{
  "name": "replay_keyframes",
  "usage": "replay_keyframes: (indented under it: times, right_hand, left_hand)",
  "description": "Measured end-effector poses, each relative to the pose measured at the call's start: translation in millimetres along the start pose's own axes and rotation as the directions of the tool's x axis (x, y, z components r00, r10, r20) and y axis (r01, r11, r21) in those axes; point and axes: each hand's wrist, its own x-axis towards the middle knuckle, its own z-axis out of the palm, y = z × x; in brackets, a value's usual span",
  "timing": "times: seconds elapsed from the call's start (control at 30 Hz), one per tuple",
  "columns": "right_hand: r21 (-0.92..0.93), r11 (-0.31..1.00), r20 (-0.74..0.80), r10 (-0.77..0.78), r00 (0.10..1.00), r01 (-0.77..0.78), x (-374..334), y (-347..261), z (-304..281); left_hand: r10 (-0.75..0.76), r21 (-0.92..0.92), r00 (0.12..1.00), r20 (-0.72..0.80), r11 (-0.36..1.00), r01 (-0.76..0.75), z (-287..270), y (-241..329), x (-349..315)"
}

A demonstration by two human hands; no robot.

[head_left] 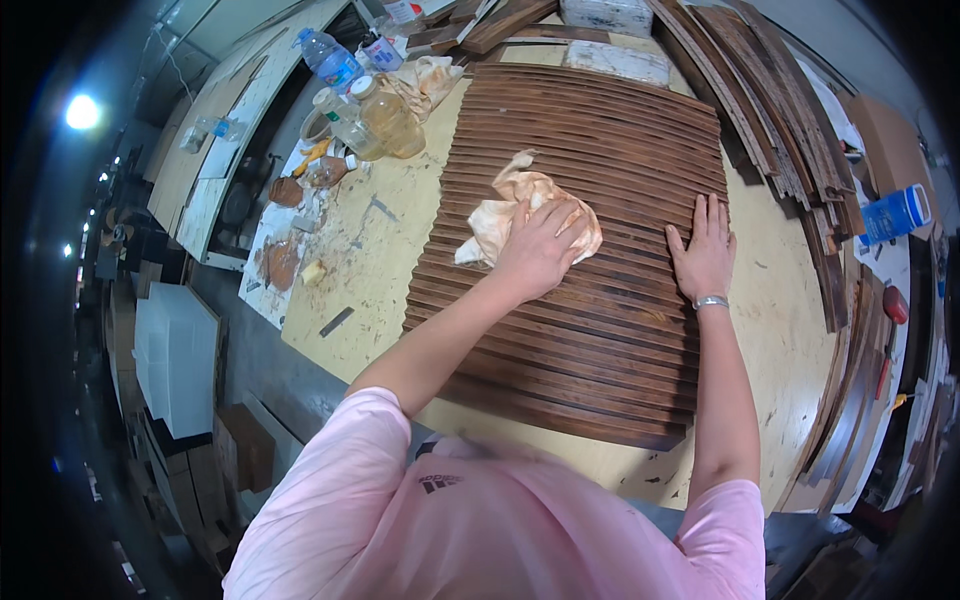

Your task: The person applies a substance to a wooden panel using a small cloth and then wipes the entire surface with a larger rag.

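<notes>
A dark brown slatted wooden panel (580, 340) lies flat before me, its ridges running from side to side. My left hand (541, 248) presses a crumpled, brown-stained white cloth (490, 222) onto the upper middle of the panel. The fingers curl over the cloth, and its loose end spreads out past them toward the far side. At the panel's right edge, my right hand (705, 255) rests palm down with its fingers stretched out and nothing in them. A metal band (711, 301) circles that wrist.
Several bottles, among them a yellowish jar (390, 120) and a clear water bottle (328, 60), stand at the far left of the pale table (780, 330). A small dark strip (336, 321) lies left. Wooden strips (750, 90) are stacked far right, beside a blue container (893, 213).
</notes>
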Motion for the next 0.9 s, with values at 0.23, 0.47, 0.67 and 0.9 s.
replay_keyframes:
  times: [0.23,0.47,0.67,0.9]
  right_hand:
    - [0.010,1.000,-0.046,-0.022,0.999,0.022,-0.3,-1.3,-0.4]
    - [0.209,0.898,-0.224,-0.341,0.913,0.386,-50.7,-55.9,-15.8]
    - [0.275,0.881,0.022,-0.405,0.914,0.384,-100.7,-99.4,-12.7]
    - [0.273,0.883,-0.009,-0.395,0.919,0.382,-111.3,-101.2,-12.7]
  left_hand:
    - [-0.510,0.078,0.854,-0.104,0.852,0.518,-72.4,-149.4,-89.0]
    - [-0.503,0.216,0.856,-0.124,0.828,0.517,-100.4,-144.0,-101.9]
    - [-0.469,0.011,0.875,-0.121,0.881,0.474,-66.6,-105.9,-92.8]
    - [-0.489,0.011,0.862,-0.135,0.869,0.495,-71.4,-102.6,-95.9]
